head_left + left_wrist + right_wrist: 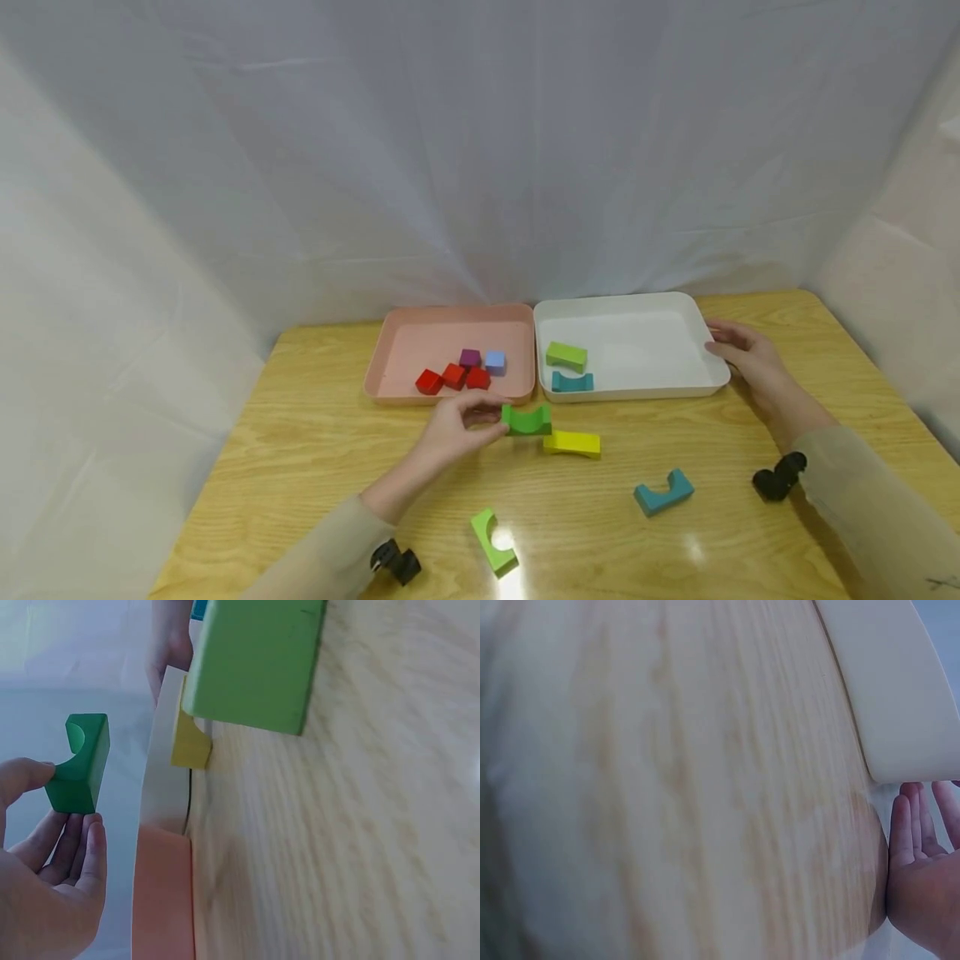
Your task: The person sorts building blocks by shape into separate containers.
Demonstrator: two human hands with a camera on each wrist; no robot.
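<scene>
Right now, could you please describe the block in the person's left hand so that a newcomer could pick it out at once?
Start at the pink tray on the wooden table; just in front of its near rim, the left hand pinches a dark green arch block. The yellow arch lies beside it, and the other green arches are paler lime.

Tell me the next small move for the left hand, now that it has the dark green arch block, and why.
Probably lift the dark green arch block over the rim into the white tray. The left hand pinches it just in front of the trays; the white one already holds a light green block and a teal arch, while the pink tray holds only cubes. The right hand rests on the white tray's edge.
</scene>
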